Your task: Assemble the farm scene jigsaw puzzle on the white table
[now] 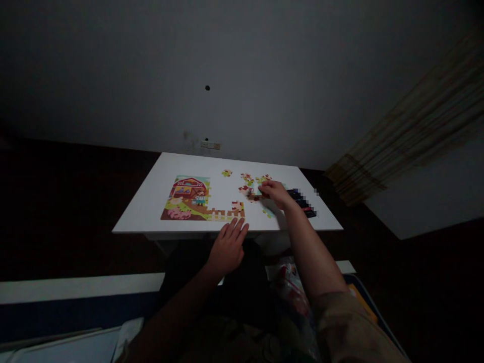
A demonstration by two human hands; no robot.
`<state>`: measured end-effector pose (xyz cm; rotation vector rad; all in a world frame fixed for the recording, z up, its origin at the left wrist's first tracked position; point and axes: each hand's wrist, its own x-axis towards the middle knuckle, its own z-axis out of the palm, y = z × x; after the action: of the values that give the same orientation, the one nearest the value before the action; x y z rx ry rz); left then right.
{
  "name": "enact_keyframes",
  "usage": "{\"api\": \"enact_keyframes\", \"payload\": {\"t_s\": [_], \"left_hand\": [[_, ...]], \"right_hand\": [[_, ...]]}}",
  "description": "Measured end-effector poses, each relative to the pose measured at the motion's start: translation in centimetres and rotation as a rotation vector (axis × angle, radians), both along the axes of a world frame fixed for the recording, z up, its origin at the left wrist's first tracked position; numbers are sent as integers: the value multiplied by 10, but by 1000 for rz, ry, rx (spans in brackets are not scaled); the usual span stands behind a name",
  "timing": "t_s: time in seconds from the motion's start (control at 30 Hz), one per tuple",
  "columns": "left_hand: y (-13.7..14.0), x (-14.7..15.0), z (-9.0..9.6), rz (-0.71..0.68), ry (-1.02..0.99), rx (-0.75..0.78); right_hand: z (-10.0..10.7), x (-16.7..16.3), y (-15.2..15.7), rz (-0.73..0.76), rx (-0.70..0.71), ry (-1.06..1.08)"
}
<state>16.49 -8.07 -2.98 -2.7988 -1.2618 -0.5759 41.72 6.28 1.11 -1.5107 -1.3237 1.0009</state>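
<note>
A partly assembled jigsaw puzzle (181,201) with a red barn and a fence strip lies on the white table (227,194). My left hand (229,247) rests at the table's front edge, fingers stretched out, with fingertips by the fence strip's lower right end. Over the loose puzzle pieces (263,178) on the right, my right hand (275,192) has its fingers pinched on what looks like a pale green puzzle piece (259,188), partly hidden by the fingers. More loose pieces (246,191) lie just left of that hand, and a single one (227,173) sits farther back.
Dark items (302,201), partly pixelated, lie at the table's right side. Behind the table stands a grey wall (257,101) with a socket strip (210,145). A curtain (378,141) hangs at right. A clear plastic bag (291,282) is below the table edge.
</note>
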Motion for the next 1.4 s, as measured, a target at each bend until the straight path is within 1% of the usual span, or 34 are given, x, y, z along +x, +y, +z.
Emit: {"api": "enact_keyframes", "payload": {"t_s": [0.17,0.33,0.5,0.6,0.77,0.9,0.97,1.1,1.23,1.33,1.4], "left_hand": [[0,-2,-1,-7,38,5],[1,-3,-4,-13,48,9],[2,-3,-5,-16,14,-6],[1,-5,-1,-24,-1,-11],[-1,-8,6,-18,-5,-21],[1,-8,5,-18,9,-24],[3,-8,3,-21,6,-26],[7,-6,-3,-34,-17,-29],[9,-4,-6,-49,-35,-33],[11,-4,-7,-57,-43,-33],[12,-3,-7,-56,-46,-37]], "right_hand": [[-3,-27,4,115,-15,62],[1,-43,0,159,-23,48],[5,-50,3,183,-20,-91],[6,-55,11,145,-12,-160],[2,-67,24,77,43,-223],[-6,-74,26,155,86,-372],[-11,-74,26,173,117,-468],[-16,-68,27,164,167,-616],[-16,-55,27,123,177,-642],[-14,-34,26,52,182,-643],[-12,-14,27,-48,167,-699]]}}
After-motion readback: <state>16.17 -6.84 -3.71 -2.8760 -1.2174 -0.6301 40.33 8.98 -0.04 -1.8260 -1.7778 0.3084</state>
